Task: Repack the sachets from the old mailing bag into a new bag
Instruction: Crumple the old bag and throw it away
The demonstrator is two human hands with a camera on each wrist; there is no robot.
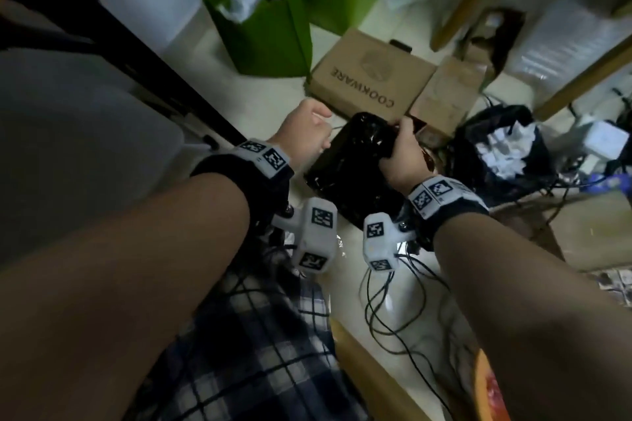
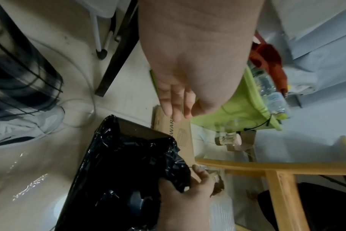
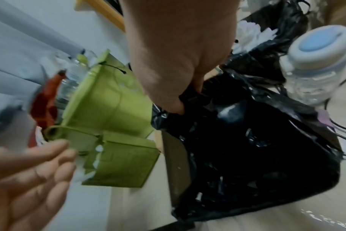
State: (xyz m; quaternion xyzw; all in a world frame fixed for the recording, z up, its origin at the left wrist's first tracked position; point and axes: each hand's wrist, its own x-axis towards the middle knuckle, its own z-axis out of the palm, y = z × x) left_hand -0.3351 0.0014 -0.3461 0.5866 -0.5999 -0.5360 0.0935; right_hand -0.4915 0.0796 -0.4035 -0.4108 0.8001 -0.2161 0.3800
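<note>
A glossy black mailing bag (image 1: 355, 167) (image 2: 124, 168) (image 3: 257, 148) lies on the pale floor in front of me, crumpled near its top. My right hand (image 1: 400, 150) (image 2: 186, 192) (image 3: 180, 87) grips the bunched top edge of this bag. My left hand (image 1: 307, 137) (image 2: 176, 100) (image 3: 30, 171) hovers empty a little to the left of the bag, fingers straight and relaxed. No sachets show in any view; the bag's contents are hidden.
A brown cookware box (image 1: 369, 75) and a green paper bag (image 1: 266, 27) (image 3: 113, 121) stand beyond the bag. A second black bag with white scraps (image 1: 502, 143) sits to the right, among cables (image 1: 403, 301). A water bottle (image 3: 314, 62) and wooden chair legs (image 2: 282, 184) are close.
</note>
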